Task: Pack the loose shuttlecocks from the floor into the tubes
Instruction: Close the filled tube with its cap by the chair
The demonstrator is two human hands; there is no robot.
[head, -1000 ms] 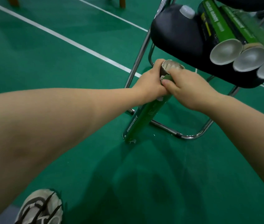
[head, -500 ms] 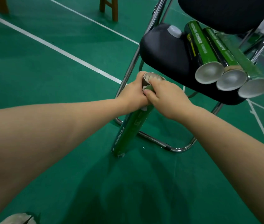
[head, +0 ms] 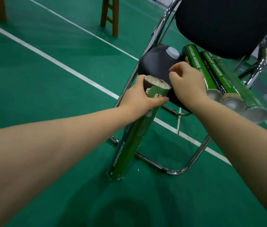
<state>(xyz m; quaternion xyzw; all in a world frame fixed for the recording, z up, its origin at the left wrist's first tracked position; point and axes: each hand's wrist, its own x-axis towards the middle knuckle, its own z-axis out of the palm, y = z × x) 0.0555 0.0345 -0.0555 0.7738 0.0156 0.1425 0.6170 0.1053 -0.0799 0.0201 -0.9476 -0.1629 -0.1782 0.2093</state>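
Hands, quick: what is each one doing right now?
Left hand: grips the green tube near its open top.
Right hand: fingers curled; cannot tell whether it holds anything.

Green court, green tubes
Green tube (head: 132,141) with white lettering; green floor (head: 47,79) with white lines; black chair seat (head: 155,66); chrome frame (head: 193,159).

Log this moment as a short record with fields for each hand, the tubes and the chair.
left hand: grips the standing tube near its open top
standing tube: base on the floor, leaning, white filling visible inside
right hand: over the chair seat, fingers curled; whether it holds anything is unclear
chair seat: three tubes lying side by side, open ends toward the camera; white cap beside them
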